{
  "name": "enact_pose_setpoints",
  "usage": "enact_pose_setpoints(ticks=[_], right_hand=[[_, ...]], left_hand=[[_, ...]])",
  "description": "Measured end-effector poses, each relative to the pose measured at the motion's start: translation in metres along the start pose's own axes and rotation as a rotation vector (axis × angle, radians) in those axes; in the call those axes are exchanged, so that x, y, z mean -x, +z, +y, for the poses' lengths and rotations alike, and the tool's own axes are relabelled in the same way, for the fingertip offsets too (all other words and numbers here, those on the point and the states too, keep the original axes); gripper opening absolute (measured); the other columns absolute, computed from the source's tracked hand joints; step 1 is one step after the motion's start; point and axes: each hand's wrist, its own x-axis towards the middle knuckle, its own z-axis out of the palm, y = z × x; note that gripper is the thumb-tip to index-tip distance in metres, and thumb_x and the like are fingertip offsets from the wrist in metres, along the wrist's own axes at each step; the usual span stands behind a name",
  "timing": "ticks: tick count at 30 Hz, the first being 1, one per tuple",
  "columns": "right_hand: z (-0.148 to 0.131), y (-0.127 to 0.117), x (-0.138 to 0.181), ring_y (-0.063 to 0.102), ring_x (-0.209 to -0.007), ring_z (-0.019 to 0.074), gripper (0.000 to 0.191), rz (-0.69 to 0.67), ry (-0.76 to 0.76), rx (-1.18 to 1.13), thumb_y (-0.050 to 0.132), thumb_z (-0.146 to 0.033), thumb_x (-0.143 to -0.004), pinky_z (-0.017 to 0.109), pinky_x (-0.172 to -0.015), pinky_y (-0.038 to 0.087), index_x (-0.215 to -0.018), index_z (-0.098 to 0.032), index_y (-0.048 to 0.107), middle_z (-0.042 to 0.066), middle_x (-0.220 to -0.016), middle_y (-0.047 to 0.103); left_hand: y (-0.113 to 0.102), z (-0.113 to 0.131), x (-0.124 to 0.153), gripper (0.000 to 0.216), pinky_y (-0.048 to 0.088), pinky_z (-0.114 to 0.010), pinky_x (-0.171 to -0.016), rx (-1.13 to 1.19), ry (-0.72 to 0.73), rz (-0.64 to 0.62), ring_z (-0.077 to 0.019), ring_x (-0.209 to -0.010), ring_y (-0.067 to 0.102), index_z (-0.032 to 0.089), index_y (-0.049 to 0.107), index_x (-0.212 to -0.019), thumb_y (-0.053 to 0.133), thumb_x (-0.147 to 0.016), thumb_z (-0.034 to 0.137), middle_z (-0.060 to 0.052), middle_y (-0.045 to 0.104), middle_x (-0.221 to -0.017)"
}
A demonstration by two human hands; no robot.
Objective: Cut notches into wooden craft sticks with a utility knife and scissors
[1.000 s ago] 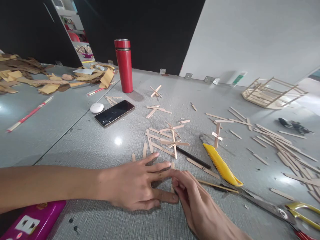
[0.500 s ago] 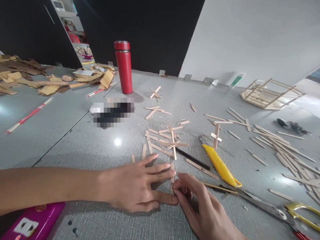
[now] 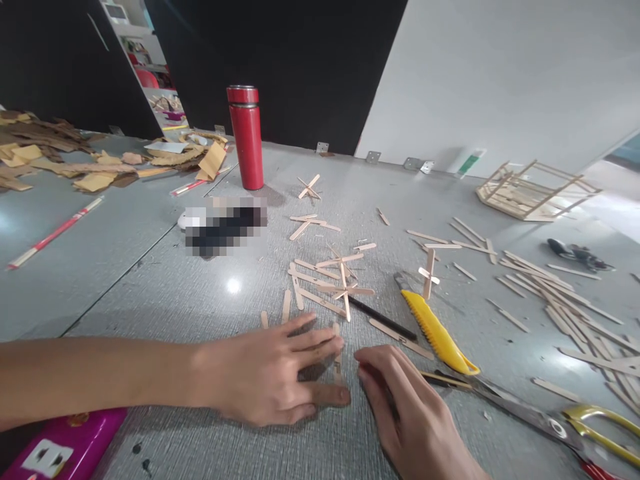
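Note:
My left hand (image 3: 275, 373) lies flat on the table with its fingers spread, across a short wooden craft stick (image 3: 337, 368). The stick shows between the fingers, and part of it is under them. Just to the right, my right hand (image 3: 410, 407) is closed, thumb and forefinger drawn together a little apart from that stick. Whatever the right fingers hold, if anything, is hidden. Beyond the hands are star-shaped crossed craft sticks (image 3: 345, 290), a black rod (image 3: 383, 318) and a notched craft stick (image 3: 400, 339).
A yellow-handled cutter (image 3: 437, 330) and scissors (image 3: 525, 410) lie at right, near a pile of craft sticks (image 3: 560, 287). A stick frame (image 3: 535, 193) stands farther back. A red flask (image 3: 247, 143) stands at centre-left; a purple power strip (image 3: 75, 443) is front left.
My right hand has drawn back to the right, away from the craft stick it was touching. My left hand has stayed almost in place over the stick.

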Motion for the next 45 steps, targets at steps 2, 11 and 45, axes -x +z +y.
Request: enact_pose_setpoints(ticks=[2, 11, 45], right_hand=[[0.001, 0.0, 0.0, 0.064, -0.085, 0.0177, 0.021, -0.008, 0.005, -0.003, 0.043, -0.009, -0.108, 0.035, -0.076, 0.056, -0.119, -0.023, 0.054, 0.005, -0.099, 0.062], [-0.008, -0.007, -0.002, 0.065, -0.079, 0.0154, 0.024, -0.134, 0.033, -0.125, 0.054, -0.022, -0.106, 0.029, -0.07, 0.057, -0.129, -0.023, 0.059, 0.006, -0.105, 0.07], [-0.09, -0.092, -0.034, 0.054, -0.044, 0.0062, 0.031, -0.015, 0.523, -0.976, 0.072, -0.05, -0.097, 0.016, -0.04, 0.043, -0.094, -0.019, 0.068, 0.002, -0.072, 0.069]], left_hand=[[-0.003, 0.0, 0.0, 0.038, 0.046, -0.047, -0.115, -0.057, -0.016, 0.051, -0.0314, -0.134, 0.058, 0.015, 0.061, -0.143, 0.049, -0.108, 0.022, -0.019, 0.068, -0.131], [-0.03, 0.009, -0.004, 0.021, 0.051, -0.033, -0.083, 0.301, -0.321, -0.083, -0.0223, -0.092, 0.061, 0.014, 0.064, -0.101, 0.057, -0.089, -0.002, -0.007, 0.066, -0.099], [-0.106, 0.071, -0.048, 0.014, 0.043, -0.018, -0.057, 0.596, -0.611, 0.56, -0.008, -0.059, 0.057, 0.02, 0.069, -0.087, 0.061, -0.098, 0.02, 0.006, 0.06, -0.067]])
